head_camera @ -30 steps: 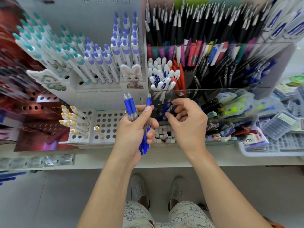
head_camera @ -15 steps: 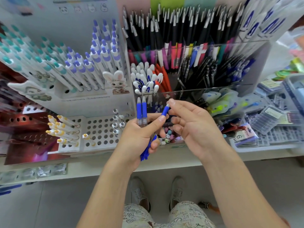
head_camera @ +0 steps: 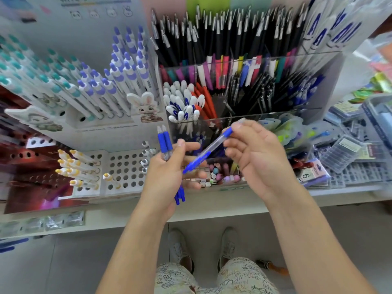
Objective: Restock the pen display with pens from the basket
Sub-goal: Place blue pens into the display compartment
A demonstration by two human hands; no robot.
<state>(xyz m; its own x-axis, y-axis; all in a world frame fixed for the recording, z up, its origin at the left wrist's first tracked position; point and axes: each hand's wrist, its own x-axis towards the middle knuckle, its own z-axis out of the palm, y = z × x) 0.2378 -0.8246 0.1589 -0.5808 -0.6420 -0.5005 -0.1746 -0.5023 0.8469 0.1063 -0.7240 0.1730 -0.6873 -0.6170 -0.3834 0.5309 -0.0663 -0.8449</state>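
My left hand point(head_camera: 169, 177) grips two blue pens point(head_camera: 165, 143) upright, grip ends up and caps poking out below the palm. My right hand point(head_camera: 254, 158) pinches a single blue pen point(head_camera: 209, 151) near its blue grip. That pen lies slanted between the hands, with its blue cap end low by my left fingers. Both hands hover in front of the clear acrylic pen display point(head_camera: 244, 115), whose front compartment holds blue pens just behind my fingers. No basket is in view.
White racks with teal and purple pens point(head_camera: 101, 81) stand at the left, above a perforated holder point(head_camera: 125, 166) with yellow-tipped pens. Black pens point(head_camera: 222, 37) fill the display's back tier. Packaged stationery point(head_camera: 347, 158) lies at the right. Erasers sit under my hands on the shelf.
My right hand has drawn one blue pen out of the left hand's bundle and lifted it up and to the right. The left hand keeps the other two pens.
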